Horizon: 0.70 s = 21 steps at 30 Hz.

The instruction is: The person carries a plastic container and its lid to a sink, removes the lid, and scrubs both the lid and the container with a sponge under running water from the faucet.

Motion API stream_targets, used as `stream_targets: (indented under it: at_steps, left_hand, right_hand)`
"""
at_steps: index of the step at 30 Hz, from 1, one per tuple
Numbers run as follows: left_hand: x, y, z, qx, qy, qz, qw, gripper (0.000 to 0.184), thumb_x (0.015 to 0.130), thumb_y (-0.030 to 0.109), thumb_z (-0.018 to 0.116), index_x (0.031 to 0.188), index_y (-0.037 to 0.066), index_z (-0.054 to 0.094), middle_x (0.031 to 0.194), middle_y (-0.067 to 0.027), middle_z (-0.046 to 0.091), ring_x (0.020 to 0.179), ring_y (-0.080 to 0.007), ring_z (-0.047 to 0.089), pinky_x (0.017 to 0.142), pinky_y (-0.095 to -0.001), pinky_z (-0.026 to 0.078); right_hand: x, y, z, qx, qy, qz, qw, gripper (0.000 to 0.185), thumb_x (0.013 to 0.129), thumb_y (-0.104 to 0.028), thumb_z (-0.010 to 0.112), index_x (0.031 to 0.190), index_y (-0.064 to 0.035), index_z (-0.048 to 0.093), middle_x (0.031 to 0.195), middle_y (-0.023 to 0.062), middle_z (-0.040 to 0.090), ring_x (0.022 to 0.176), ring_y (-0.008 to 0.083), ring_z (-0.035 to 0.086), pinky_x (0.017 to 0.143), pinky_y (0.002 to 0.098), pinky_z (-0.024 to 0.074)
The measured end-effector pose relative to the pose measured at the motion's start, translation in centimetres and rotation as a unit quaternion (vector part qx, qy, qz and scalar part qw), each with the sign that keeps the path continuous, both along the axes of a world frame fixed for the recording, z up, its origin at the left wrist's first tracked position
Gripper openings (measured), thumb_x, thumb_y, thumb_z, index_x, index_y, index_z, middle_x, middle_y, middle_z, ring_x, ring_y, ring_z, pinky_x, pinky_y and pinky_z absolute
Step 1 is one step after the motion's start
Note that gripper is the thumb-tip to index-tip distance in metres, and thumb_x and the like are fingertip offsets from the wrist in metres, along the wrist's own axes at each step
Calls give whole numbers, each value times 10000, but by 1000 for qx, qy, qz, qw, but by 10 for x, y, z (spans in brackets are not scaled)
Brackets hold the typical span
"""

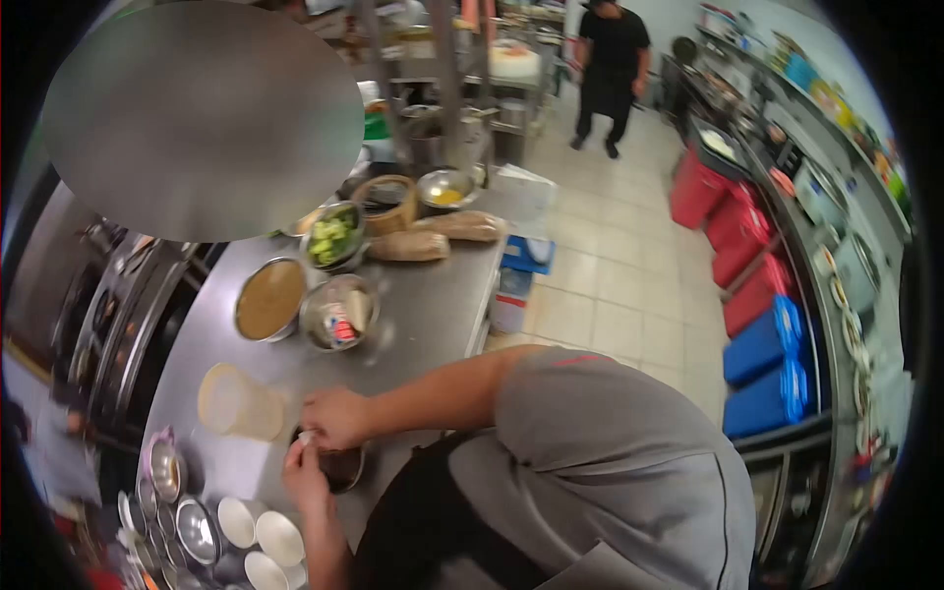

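Note:
My right hand [336,417] and my left hand [304,472] meet over the steel worktable [413,339]. Both are closed, fingertips together at a small white piece [308,437] whose kind I cannot make out. Just beneath them sits a round bowl with a dark inside [344,474], partly covered by my hands and right forearm. Close by stands a cloudy plastic tub [239,403]. Farther along the table is a steel bowl [339,313] holding a red-and-white packet and something pale.
A bowl of brown sauce-like food [270,299], a bowl of green vegetables [332,236] and bagged bread-like loaves [457,227] line the table. White bowls [280,538] crowd the near end. A person in black [612,64] stands in the aisle. Red bins [737,231] line the far side.

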<state>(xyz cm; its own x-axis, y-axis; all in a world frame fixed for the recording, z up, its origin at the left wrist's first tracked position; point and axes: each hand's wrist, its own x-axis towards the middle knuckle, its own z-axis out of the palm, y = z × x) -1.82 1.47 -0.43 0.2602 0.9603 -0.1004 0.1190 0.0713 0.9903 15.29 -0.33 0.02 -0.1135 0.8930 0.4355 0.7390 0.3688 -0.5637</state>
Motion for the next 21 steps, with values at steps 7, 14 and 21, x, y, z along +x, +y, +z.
stream_targets:
  at_steps: [7, 14, 21]
  left_hand:
    - [-13, 13, 21, -227, -77, -18, 971, 147, 922, 262, 662, 947, 120, 633, 727, 62, 495, 617, -59, 444, 515, -230, 308]
    - [-25, 22, 10, -193, 0, -23, 981, 143, 939, 289, 644, 932, 147, 627, 770, 67, 566, 646, -34, 478, 520, -213, 300]
    - [-27, -1, 19, 36, 68, -72, 994, 216, 953, 220, 625, 1072, 43, 592, 888, -8, 590, 823, -99, 531, 749, -255, 423]
  right_hand:
    - [-16, 22, -13, 42, -15, 51, 998, 207, 704, -234, 671, 843, -90, 619, 877, 119, 600, 883, 343, 595, 766, 457, 490]
    - [-10, 11, 17, -28, -113, 112, 987, 254, 701, -240, 655, 880, -60, 654, 878, 149, 650, 850, 351, 634, 772, 465, 503]
    - [-14, 12, 41, -154, 3, 62, 986, 195, 647, -202, 650, 679, -12, 678, 689, 202, 650, 657, 387, 638, 637, 479, 512]
